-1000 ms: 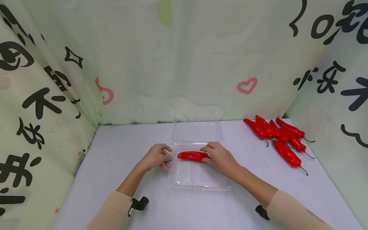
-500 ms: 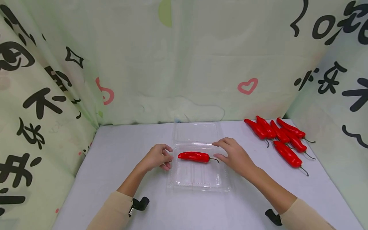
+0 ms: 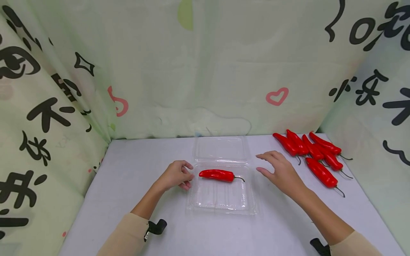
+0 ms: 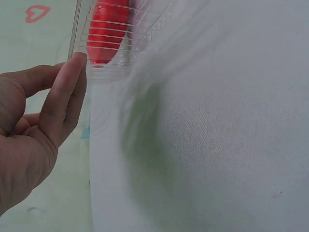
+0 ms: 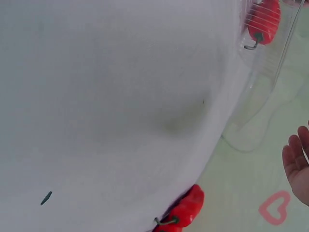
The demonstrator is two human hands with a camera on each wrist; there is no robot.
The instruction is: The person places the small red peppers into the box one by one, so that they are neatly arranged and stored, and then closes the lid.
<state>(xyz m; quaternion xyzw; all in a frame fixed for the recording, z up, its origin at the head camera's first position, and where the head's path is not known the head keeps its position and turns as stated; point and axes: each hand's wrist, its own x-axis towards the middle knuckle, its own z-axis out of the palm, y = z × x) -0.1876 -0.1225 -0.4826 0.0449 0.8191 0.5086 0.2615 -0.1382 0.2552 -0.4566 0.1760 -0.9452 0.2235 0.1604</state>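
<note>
A clear plastic clamshell box (image 3: 221, 208) lies on the white table with its lid (image 3: 221, 147) folded back. Across the upper part of its base rests one red chili pepper (image 3: 216, 175), stem to the right. My left hand (image 3: 176, 174) is at the box's left edge, fingers loosely bent; in the left wrist view its fingertips (image 4: 77, 60) meet the box rim. To the right of the box hovers my right hand (image 3: 282, 172), thumb and fingers spread, holding nothing. Only part of that hand shows in the right wrist view.
Several red chili peppers (image 3: 321, 172) lie in a pile at the table's back right. A pale printed curtain (image 3: 205, 71) hangs behind and on both sides of the white table (image 3: 137, 153).
My right hand has let go of the chili pepper, leaving it in the box, and has moved right toward the pile. My left hand has stayed at the box's edge.
</note>
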